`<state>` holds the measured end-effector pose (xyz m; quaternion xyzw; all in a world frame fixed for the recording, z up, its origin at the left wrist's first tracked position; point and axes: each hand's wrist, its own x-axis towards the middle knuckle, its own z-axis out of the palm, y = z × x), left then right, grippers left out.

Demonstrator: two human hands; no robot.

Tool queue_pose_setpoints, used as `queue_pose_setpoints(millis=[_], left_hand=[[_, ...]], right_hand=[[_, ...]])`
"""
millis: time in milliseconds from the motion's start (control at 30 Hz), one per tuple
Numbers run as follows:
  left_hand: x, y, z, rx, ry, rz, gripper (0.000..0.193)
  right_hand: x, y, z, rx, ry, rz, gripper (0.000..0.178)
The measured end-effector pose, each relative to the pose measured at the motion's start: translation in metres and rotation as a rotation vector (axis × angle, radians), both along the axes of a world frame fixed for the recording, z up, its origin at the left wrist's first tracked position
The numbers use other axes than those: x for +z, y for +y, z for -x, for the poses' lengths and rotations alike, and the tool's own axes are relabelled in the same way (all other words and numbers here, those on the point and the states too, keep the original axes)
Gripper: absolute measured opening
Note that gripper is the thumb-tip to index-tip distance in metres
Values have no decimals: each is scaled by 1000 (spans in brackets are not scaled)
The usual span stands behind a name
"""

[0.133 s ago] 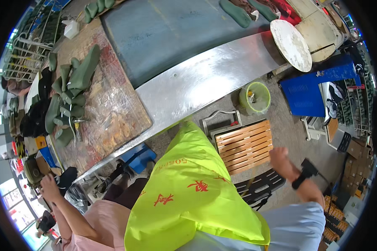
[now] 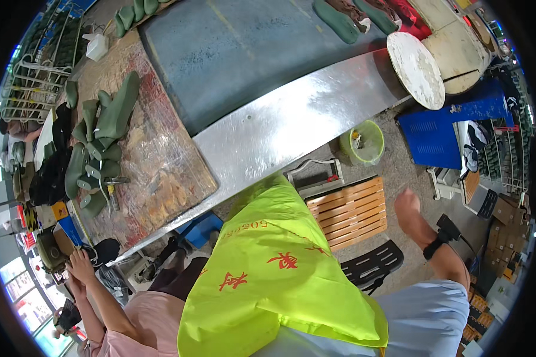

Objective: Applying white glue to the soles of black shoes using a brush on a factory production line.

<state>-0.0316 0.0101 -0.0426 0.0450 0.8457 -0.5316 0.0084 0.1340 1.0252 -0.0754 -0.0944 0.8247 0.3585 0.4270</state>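
My right hand [image 2: 408, 208] hangs over the floor at the right, beside a wooden slatted seat [image 2: 348, 213], with a black strap and small device [image 2: 441, 241] on its wrist. It looks bunched, but its fingers are blurred and turned away, so I cannot make out how they lie. Nothing shows sticking out of it. A bright yellow-green apron [image 2: 250, 262] with red lettering covers my front. My left hand is out of the picture.
A grey conveyor belt [image 2: 220, 53] runs beyond a shiny metal edge [image 2: 280, 119]. Green shoe lasts [image 2: 116, 110] pile on the worn board [image 2: 167, 160]. A lime bin [image 2: 363, 143] stands near a blue machine [image 2: 432, 137]. At left, a co-worker's hands [image 2: 80, 268] are close together.
My right hand has shifted a little to the right and away from me, clear of the seat's edge. The co-worker's hands have moved slightly. The view has tilted a little.
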Motion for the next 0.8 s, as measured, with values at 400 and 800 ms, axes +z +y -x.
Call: queue_pose_setpoints(millis=[400, 800], left_hand=[[54, 152, -81, 236, 89, -600, 21], [69, 176, -64, 244, 206, -711, 20]], right_hand=[[-1, -155, 58, -1167, -238, 1026, 34], [-23, -228, 178, -926, -180, 1091, 34]])
